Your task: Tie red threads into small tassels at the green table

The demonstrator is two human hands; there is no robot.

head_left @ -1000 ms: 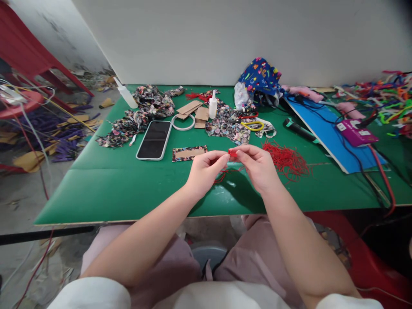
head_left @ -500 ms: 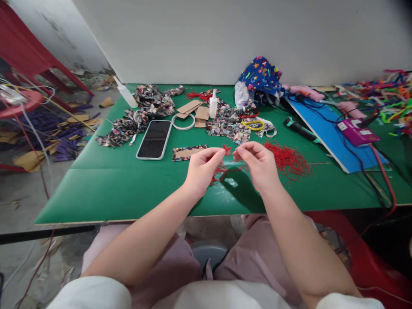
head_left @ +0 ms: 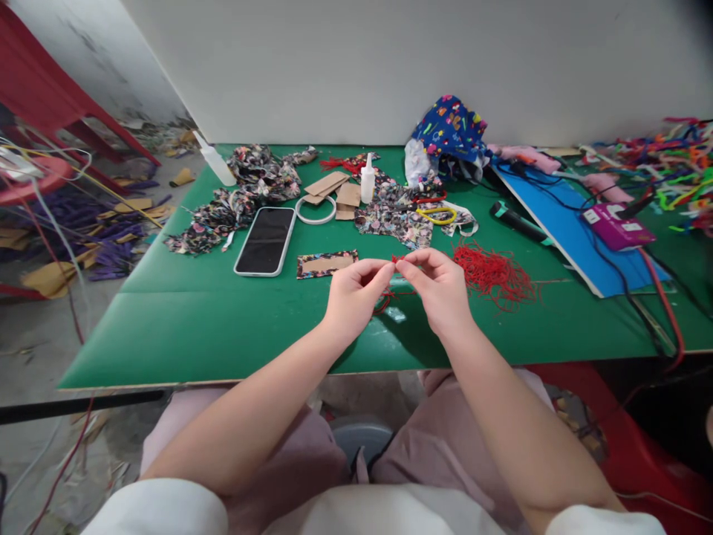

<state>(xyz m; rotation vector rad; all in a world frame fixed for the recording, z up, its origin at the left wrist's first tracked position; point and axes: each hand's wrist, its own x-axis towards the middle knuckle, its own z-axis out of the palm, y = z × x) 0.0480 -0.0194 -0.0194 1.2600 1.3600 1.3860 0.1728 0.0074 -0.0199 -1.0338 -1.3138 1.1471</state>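
My left hand and my right hand meet over the green table, fingertips pinched together on a small piece of red cord. Loose ends of that cord hang below my left fingers. A heap of more red cords lies just right of my right hand. A fabric-covered cardboard rectangle lies left of my hands, beside a phone with a dark screen.
Floral fabric scraps, cardboard pieces, a white ring, two glue bottles, a blue patterned bag, a blue board with a purple device and cables, and coloured pipe cleaners crowd the back.
My hands drew slightly apart with the red cord between them, then came back together; the fingertips now touch again at the cord.
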